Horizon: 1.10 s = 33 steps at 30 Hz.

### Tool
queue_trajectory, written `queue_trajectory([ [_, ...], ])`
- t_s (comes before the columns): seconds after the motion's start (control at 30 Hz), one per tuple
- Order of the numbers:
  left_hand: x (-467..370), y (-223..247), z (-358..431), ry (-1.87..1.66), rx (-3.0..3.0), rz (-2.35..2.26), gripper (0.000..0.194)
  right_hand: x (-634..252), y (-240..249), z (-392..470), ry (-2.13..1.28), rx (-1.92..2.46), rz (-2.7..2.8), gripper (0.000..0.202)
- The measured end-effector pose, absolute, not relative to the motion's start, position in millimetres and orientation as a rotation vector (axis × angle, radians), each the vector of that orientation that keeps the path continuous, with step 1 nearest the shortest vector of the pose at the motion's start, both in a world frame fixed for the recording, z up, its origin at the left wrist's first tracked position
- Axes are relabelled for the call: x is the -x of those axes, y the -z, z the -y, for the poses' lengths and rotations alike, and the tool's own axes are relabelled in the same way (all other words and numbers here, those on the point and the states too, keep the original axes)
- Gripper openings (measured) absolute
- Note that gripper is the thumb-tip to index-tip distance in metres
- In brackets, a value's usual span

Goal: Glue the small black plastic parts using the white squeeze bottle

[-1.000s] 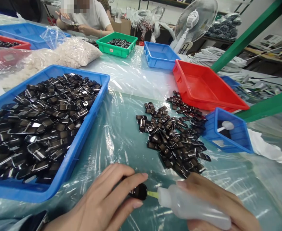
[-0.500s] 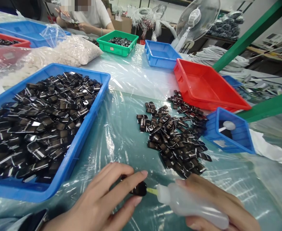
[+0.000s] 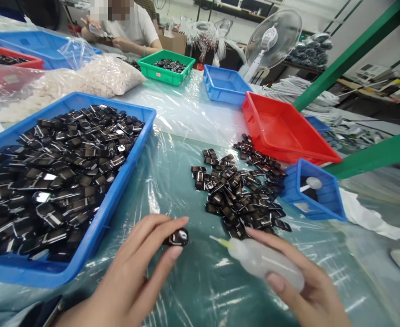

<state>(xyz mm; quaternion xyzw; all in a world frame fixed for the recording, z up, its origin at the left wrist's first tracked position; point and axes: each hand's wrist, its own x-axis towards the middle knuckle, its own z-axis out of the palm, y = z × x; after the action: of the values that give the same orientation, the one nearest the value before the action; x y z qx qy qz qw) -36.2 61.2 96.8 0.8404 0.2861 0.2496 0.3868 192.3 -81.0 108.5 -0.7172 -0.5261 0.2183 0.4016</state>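
Black piece (image 3: 178,237) pinched between thumb and fingers of left hand (image 3: 142,268); right hand (image 3: 298,272) grips squeeze bottle (image 3: 268,261), yellowish tip apart from piece.

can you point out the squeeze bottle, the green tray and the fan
Squeeze bottle (image 3: 260,261): head view, on the middle of its translucent body.
Green tray (image 3: 168,78): head view, on its near outer wall.
Fan (image 3: 270,38): head view, on its central housing.
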Motion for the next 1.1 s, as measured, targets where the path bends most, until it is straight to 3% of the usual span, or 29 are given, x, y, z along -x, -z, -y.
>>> queue_trajectory([
  [0.23,30,-101,-65,-0.732,-1.786,-0.947,0.026,-170,-93,52,-0.657,1.678,1.161,0.025],
  [0.33,30,-103,-68,-0.896,-1.766,-1.004,0.026,-158,-83,39,-0.448,1.739,1.281,0.026],
  [0.47,31,-104,-67,-1.061,-1.716,-0.955,0.026,-148,-77,43,-0.069,1.711,1.283,0.043],
  [0.57,33,-103,-64,-1.062,-1.678,-0.891,0.026,-134,-83,50,0.091,1.615,1.426,0.035],
  [0.67,34,-101,-64,-1.07,-1.675,-0.825,0.025,-113,-88,43,-0.04,1.536,1.906,0.032],
  [0.77,35,-99,-65,-1.052,-1.682,-0.798,0.025,-96,-85,20,-0.09,1.537,2.039,0.029],
  [0.97,36,-99,-65,-0.992,-1.694,-0.749,0.026,-89,-70,-17,-0.158,1.63,1.964,0.027],
  [1.1,38,-100,-63,-0.945,-1.741,-0.698,0.027,-95,-84,-10,-0.272,1.616,1.796,0.023],
])
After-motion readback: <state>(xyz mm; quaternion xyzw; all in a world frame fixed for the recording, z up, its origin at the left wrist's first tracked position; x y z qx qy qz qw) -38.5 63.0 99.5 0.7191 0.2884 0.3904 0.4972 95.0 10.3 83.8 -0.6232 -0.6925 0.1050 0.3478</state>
